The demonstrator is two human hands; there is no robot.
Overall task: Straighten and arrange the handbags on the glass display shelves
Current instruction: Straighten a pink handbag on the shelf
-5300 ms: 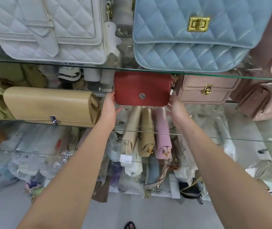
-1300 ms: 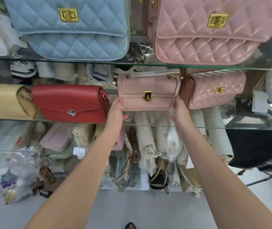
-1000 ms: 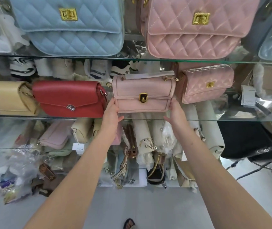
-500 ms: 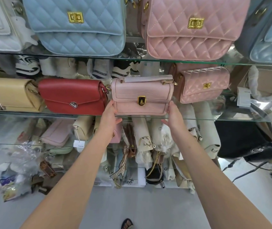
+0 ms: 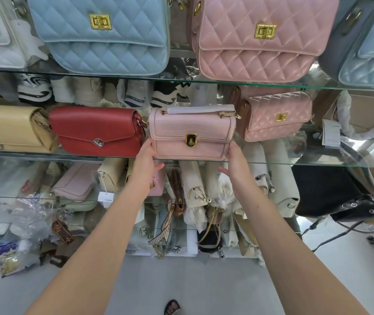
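- Head view: your left hand [image 5: 146, 158] and right hand [image 5: 237, 162] flank the pink bag [image 5: 191, 133], with straight fingers [image 5: 147, 145] pressing its ends, not curled round it.
- The bag stands upright at the glass shelf's [image 5: 318, 163] front edge, long axis along that edge, equally near both hands.
- The red bag [image 5: 95, 130] and quilted bag [image 5: 274, 117] crowd it on either side, leaving little sideways room.

a shop: tagged handbags [image 5: 261, 42] line glass shelves [image 5: 318, 164].
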